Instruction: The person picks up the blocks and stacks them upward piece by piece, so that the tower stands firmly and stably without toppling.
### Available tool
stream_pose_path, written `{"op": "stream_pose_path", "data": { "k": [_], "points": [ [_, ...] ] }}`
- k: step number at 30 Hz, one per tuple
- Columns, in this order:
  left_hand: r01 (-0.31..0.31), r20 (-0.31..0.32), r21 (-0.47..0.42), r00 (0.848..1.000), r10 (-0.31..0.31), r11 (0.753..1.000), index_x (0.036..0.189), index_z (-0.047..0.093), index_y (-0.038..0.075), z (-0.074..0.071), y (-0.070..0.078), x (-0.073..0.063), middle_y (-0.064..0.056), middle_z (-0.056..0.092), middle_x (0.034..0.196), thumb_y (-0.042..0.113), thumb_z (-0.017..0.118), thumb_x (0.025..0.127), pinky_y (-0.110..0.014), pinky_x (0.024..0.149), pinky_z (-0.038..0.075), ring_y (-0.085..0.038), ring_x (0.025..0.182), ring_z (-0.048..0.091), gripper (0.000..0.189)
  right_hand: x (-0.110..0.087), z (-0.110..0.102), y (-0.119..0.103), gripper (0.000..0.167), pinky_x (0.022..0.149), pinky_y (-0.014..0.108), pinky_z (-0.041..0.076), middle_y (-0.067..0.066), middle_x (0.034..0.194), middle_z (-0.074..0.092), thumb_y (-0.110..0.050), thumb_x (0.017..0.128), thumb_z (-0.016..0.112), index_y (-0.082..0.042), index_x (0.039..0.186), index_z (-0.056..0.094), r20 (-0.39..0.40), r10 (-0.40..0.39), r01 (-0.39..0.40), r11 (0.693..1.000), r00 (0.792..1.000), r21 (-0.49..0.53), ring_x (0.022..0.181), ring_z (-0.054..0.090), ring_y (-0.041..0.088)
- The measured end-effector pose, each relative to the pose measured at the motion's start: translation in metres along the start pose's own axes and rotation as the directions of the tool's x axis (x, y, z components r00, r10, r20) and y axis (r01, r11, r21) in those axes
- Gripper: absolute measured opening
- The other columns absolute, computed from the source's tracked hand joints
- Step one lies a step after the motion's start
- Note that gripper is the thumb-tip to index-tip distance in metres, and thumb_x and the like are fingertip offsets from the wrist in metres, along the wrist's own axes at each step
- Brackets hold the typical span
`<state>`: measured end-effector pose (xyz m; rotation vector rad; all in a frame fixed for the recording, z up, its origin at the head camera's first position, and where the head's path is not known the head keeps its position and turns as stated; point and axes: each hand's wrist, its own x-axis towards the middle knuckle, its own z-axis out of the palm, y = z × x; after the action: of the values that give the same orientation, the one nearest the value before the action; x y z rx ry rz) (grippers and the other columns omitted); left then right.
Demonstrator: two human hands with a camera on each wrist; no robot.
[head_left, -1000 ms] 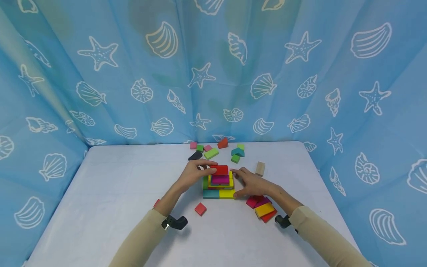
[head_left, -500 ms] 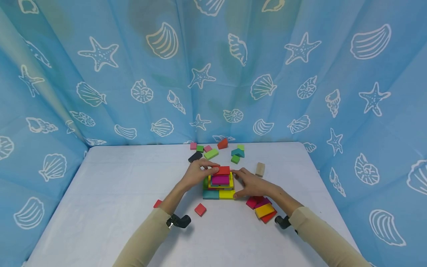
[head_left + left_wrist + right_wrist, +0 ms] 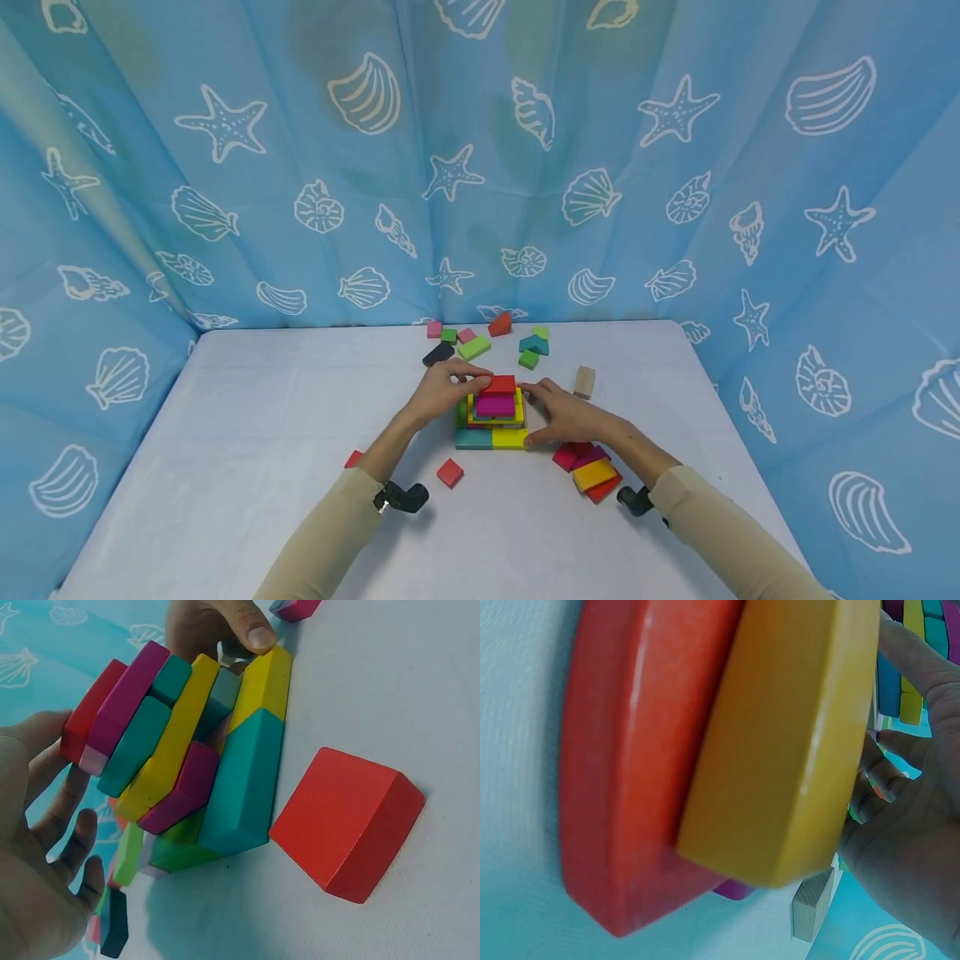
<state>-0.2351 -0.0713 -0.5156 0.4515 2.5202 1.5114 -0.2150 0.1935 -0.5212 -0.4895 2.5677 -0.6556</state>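
Observation:
A stack of coloured wooden blocks [image 3: 496, 407] stands mid-table, its base showing a teal block [image 3: 244, 780] and a yellow block [image 3: 262, 686] in front. Across its top lies a red block [image 3: 500, 384], over a purple block [image 3: 127, 701]. My left hand [image 3: 444, 388] pinches the red block by its left end with thumb and fingertips. On the stack's right side, my right hand [image 3: 567, 415] has its fingers spread. Its thumb touches the yellow base block's corner, and the index fingertip is close to the stack's upper right side.
A pile with an orange-yellow block [image 3: 594, 475] lies beneath the right forearm. Single red blocks [image 3: 450, 473] [image 3: 354, 458] sit in front and beside the left wrist. Behind the stack are a black block [image 3: 438, 354], several small coloured blocks, and a plain wood block [image 3: 584, 382].
My left hand has shifted slightly right, sliding the red top block to the right over the purple one. The right hand has kept its place at the stack.

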Motion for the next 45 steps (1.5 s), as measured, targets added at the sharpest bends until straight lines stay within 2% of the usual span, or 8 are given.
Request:
{"op": "stream_pose_path", "data": {
  "k": [6,12,17,22,29,36,40,45],
  "points": [
    [0.006,0.007,-0.007,1.000,-0.006,1.000,0.124,0.073,0.025,-0.011,-0.004,-0.002,0.006,0.067,0.112,0.051,0.062,0.096,-0.032,0.081,0.052,-0.019,0.106,0.055,0.039,0.001,0.001,0.001,0.100,0.097,0.040,0.053,0.002,0.136,0.049,-0.042,0.075,0.088,-0.027,0.157,0.033,-0.001,-0.010,0.010,1.000,1.000,0.000,0.125,0.050,0.020],
    [-0.004,0.100,0.031,0.995,0.001,1.000,0.127,0.069,0.023,-0.054,-0.014,-0.023,0.004,0.068,0.120,0.047,0.061,0.098,-0.035,0.087,0.050,-0.020,0.110,0.056,0.038,0.001,0.002,0.001,0.101,0.099,0.040,0.053,0.003,0.138,0.049,-0.043,0.075,0.088,-0.028,0.158,0.032,0.000,-0.018,0.018,1.000,1.000,-0.002,0.127,0.050,0.021],
    [-0.038,0.330,0.089,0.944,0.006,0.995,0.130,0.068,0.018,-0.089,-0.036,-0.060,-0.003,0.066,0.125,0.032,0.067,0.097,-0.040,0.093,0.047,-0.022,0.112,0.057,0.036,0.000,0.001,0.001,0.100,0.097,0.040,0.054,0.003,0.138,0.049,-0.043,0.075,0.088,-0.028,0.157,0.033,0.003,-0.025,0.025,1.000,1.000,-0.005,0.127,0.049,0.021],
    [0.027,0.381,0.202,0.919,-0.104,0.979,0.127,0.070,0.025,-0.107,-0.057,-0.093,0.002,0.063,0.128,0.030,0.077,0.088,-0.055,0.100,0.044,-0.024,0.123,0.051,0.040,-0.001,0.000,0.002,0.100,0.098,0.040,0.053,0.002,0.139,0.048,-0.043,0.075,0.088,-0.028,0.157,0.033,0.005,-0.031,0.031,1.000,1.000,0.003,0.127,0.048,0.020],
    [0.049,0.313,0.312,0.937,-0.152,0.949,0.123,0.072,0.030,-0.122,-0.072,-0.115,0.000,0.060,0.129,0.033,0.085,0.079,-0.059,0.099,0.044,-0.028,0.126,0.043,0.046,-0.001,0.000,0.003,0.100,0.099,0.041,0.053,0.002,0.140,0.048,-0.043,0.075,0.088,-0.029,0.158,0.032,0.009,-0.019,0.019,1.000,1.000,0.008,0.127,0.048,0.020],
    [-0.019,0.264,0.323,0.962,-0.070,0.946,0.103,0.080,0.029,-0.131,-0.080,-0.127,-0.001,0.060,0.121,0.027,0.088,0.077,-0.054,0.097,0.043,-0.029,0.121,0.044,0.027,0.001,0.001,0.004,0.100,0.098,0.040,0.053,0.003,0.142,0.047,-0.043,0.075,0.087,-0.028,0.158,0.032,0.013,-0.027,0.027,1.000,1.000,0.008,0.128,0.047,0.020],
    [-0.046,0.240,0.324,0.970,-0.035,0.945,0.092,0.079,0.031,-0.129,-0.081,-0.129,0.003,0.062,0.116,0.027,0.088,0.076,-0.055,0.098,0.042,-0.027,0.118,0.049,0.019,0.002,0.001,0.005,0.101,0.099,0.040,0.052,0.002,0.141,0.047,-0.044,0.075,0.088,-0.029,0.158,0.031,0.011,-0.024,0.024,1.000,1.000,0.006,0.128,0.047,0.020],
    [0.018,0.213,0.285,0.974,-0.081,0.958,0.093,0.073,0.029,-0.120,-0.080,-0.126,0.009,0.066,0.104,0.027,0.089,0.076,-0.046,0.092,0.048,-0.019,0.103,0.057,0.023,0.001,0.000,0.004,0.101,0.099,0.040,0.053,0.002,0.141,0.047,-0.044,0.075,0.087,-0.029,0.158,0.031,0.013,-0.012,0.012,1.000,1.000,-0.001,0.128,0.047,0.020]
  ]
}}
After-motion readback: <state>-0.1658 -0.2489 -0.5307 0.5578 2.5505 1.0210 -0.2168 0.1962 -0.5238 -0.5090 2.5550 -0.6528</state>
